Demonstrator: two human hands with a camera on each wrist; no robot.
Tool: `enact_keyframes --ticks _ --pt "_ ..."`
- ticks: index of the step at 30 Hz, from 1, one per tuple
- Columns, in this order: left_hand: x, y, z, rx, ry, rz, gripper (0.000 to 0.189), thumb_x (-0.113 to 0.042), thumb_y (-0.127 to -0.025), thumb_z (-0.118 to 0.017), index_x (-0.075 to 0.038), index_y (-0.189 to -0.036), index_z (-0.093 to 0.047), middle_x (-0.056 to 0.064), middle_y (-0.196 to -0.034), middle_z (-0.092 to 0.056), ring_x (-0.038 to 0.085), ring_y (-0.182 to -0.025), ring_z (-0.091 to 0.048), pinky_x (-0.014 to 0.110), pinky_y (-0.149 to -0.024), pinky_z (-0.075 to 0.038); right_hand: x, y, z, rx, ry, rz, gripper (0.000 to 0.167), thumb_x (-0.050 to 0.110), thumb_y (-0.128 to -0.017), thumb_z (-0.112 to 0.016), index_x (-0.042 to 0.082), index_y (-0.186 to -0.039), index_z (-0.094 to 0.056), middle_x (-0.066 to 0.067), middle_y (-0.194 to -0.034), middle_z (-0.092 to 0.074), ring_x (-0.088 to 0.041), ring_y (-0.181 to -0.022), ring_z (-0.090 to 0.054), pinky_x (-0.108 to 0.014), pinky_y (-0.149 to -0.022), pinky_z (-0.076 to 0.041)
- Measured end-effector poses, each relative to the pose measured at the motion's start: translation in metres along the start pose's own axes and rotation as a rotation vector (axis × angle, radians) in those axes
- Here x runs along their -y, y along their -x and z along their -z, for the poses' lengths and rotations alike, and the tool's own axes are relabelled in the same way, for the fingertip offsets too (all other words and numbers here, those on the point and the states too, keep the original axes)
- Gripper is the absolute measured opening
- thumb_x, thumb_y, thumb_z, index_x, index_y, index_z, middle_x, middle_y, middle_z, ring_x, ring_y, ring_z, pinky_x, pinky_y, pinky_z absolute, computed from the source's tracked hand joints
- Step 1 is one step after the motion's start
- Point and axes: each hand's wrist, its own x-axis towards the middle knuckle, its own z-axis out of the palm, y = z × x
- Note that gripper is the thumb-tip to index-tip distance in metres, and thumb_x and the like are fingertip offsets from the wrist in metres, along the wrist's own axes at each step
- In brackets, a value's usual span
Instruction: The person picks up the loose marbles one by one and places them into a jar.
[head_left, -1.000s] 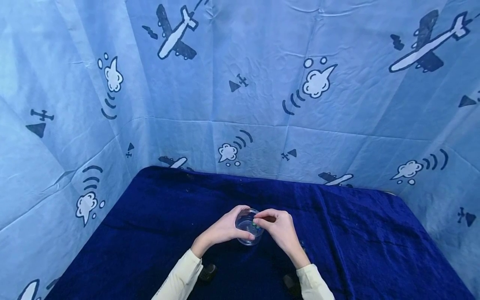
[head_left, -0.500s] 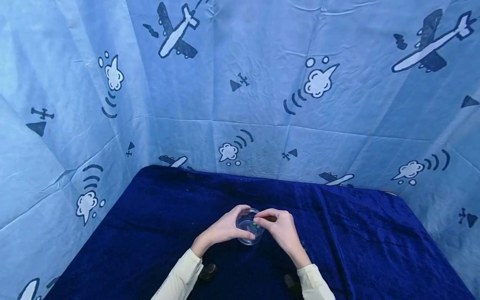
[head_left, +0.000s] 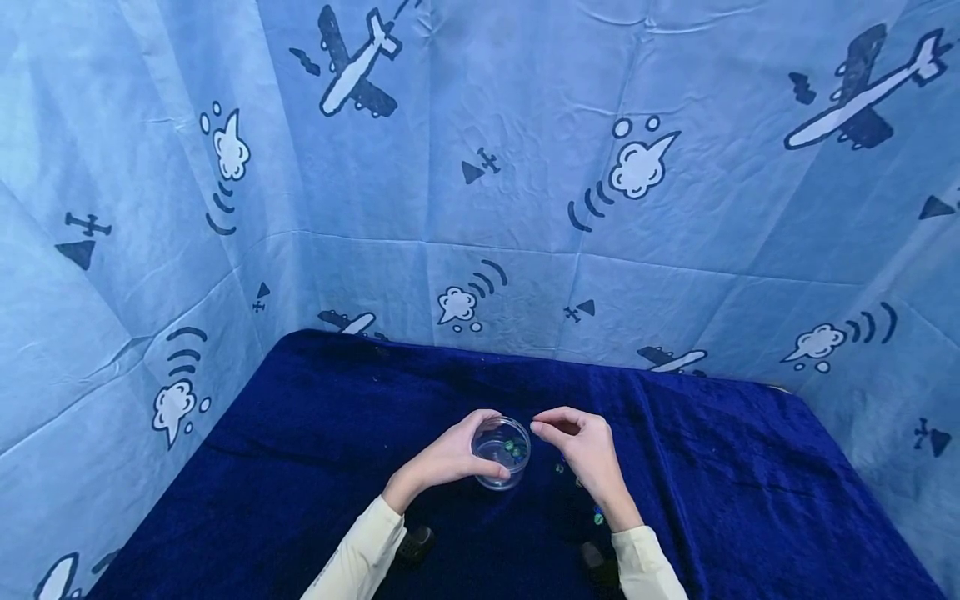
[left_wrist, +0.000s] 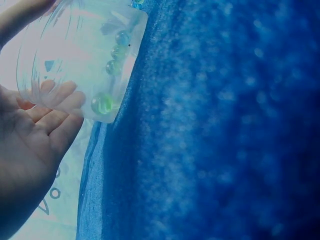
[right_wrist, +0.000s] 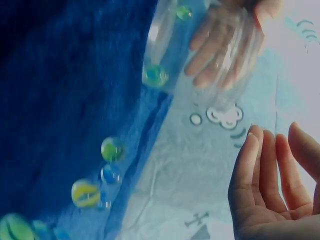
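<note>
My left hand grips a clear plastic jar from its left side, with the thumb on the near side and the fingers behind. Several green and blue glass marbles lie inside at the bottom; in the left wrist view a green marble rests near the jar's base corner. Just right of the jar's rim is my right hand. The right wrist view shows its fingers loosely bent, with a gap to the thumb and nothing between them.
More glass marbles lie on the dark blue cloth under and beside the right forearm, including a yellow marble and a green marble. Dark objects show near both sleeves. A light blue printed curtain surrounds the table.
My right hand has come away from the jar's mouth and shifted right, baring the marbles inside and those on the cloth. My left hand and the jar have stayed in place.
</note>
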Motion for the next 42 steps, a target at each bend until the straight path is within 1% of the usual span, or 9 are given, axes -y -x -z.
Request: enact_keyframes --ticks 6,10,13,15,19,22,28,37,42 --pt "-0.001 0.000 -0.001 -0.001 -0.008 0.008 0.086 -0.032 -0.083 -0.085 -0.006 -0.152 -0.043 0.013 -0.150 -0.052 0.028 -0.139 -0.049 0.047 -0.116 -0.038 -0.005 -0.001 0.019 -0.053 -0.021 -0.031 0.017 0.015 -0.091 -0.080 0.000 -0.101 -0.079 -0.007 -0.096 -0.077 -0.012 -0.084 -0.072 -0.023 -0.077 -0.055" --pt "-0.001 0.000 0.000 0.005 -0.007 0.005 0.086 -0.033 -0.083 -0.085 -0.006 -0.153 -0.042 0.012 -0.151 -0.051 0.027 -0.141 -0.048 0.047 -0.116 -0.038 -0.012 -0.001 0.031 -0.088 -0.072 -0.060 0.022 0.012 -0.091 -0.080 -0.006 -0.103 -0.077 -0.008 -0.095 -0.077 -0.012 -0.083 -0.074 -0.022 -0.078 -0.057" --pt "0.000 0.000 0.001 0.007 -0.011 0.003 0.086 -0.034 -0.083 -0.084 -0.007 -0.153 -0.042 0.011 -0.152 -0.050 0.027 -0.141 -0.047 0.048 -0.116 -0.038 -0.018 0.001 0.039 -0.108 -0.094 -0.080 0.025 0.010 -0.091 -0.080 -0.009 -0.105 -0.075 -0.007 -0.094 -0.077 -0.017 -0.085 -0.075 -0.022 -0.079 -0.058" --pt "0.000 0.000 0.001 0.008 -0.012 0.004 0.086 -0.034 -0.083 -0.084 -0.007 -0.153 -0.042 0.011 -0.152 -0.050 0.026 -0.141 -0.047 0.048 -0.115 -0.038 -0.021 0.004 0.045 -0.115 -0.084 -0.090 0.025 0.010 -0.092 -0.079 -0.010 -0.107 -0.074 -0.005 -0.094 -0.077 -0.021 -0.087 -0.076 -0.022 -0.079 -0.057" --pt "0.000 0.000 0.002 0.008 -0.018 0.008 0.086 -0.035 -0.083 -0.084 -0.009 -0.154 -0.042 0.010 -0.152 -0.050 0.026 -0.141 -0.047 0.049 -0.116 -0.038 -0.027 0.011 0.057 -0.115 -0.060 -0.107 0.025 0.008 -0.093 -0.077 -0.011 -0.108 -0.073 -0.006 -0.095 -0.077 -0.016 -0.085 -0.075 -0.020 -0.078 -0.057" --pt "0.000 0.000 0.002 0.009 -0.014 0.001 0.086 -0.034 -0.083 -0.085 -0.008 -0.153 -0.042 0.010 -0.152 -0.050 0.027 -0.141 -0.047 0.049 -0.116 -0.038 -0.032 0.016 0.065 -0.104 -0.045 -0.138 0.025 0.007 -0.093 -0.076 -0.012 -0.109 -0.073 -0.008 -0.097 -0.077 -0.010 -0.084 -0.074 -0.020 -0.078 -0.057" --pt "0.000 0.000 0.000 0.012 0.006 -0.004 0.085 -0.032 -0.083 -0.085 -0.007 -0.153 -0.042 0.011 -0.151 -0.051 0.027 -0.141 -0.048 0.048 -0.115 -0.039 -0.045 0.025 0.078 -0.057 0.044 -0.194 0.022 0.009 -0.091 -0.079 -0.006 -0.107 -0.076 -0.007 -0.099 -0.078 -0.005 -0.085 -0.070 -0.020 -0.079 -0.053" --pt "0.000 0.002 0.000 0.017 0.008 0.001 0.084 -0.030 -0.084 -0.084 -0.008 -0.153 -0.042 0.011 -0.151 -0.051 0.027 -0.141 -0.047 0.048 -0.115 -0.039 -0.055 0.032 0.085 0.045 0.056 -0.253 0.024 0.013 -0.090 -0.081 -0.003 -0.107 -0.077 -0.011 -0.104 -0.078 -0.009 -0.091 -0.070 -0.023 -0.082 -0.052" --pt "0.001 0.003 0.000 0.017 0.013 -0.002 0.083 -0.029 -0.084 -0.084 -0.007 -0.153 -0.042 0.012 -0.152 -0.050 0.028 -0.141 -0.047 0.048 -0.115 -0.039 -0.060 0.033 0.084 0.088 0.075 -0.253 0.022 0.010 -0.089 -0.081 -0.003 -0.106 -0.077 -0.010 -0.104 -0.078 -0.009 -0.093 -0.070 -0.023 -0.081 -0.051"
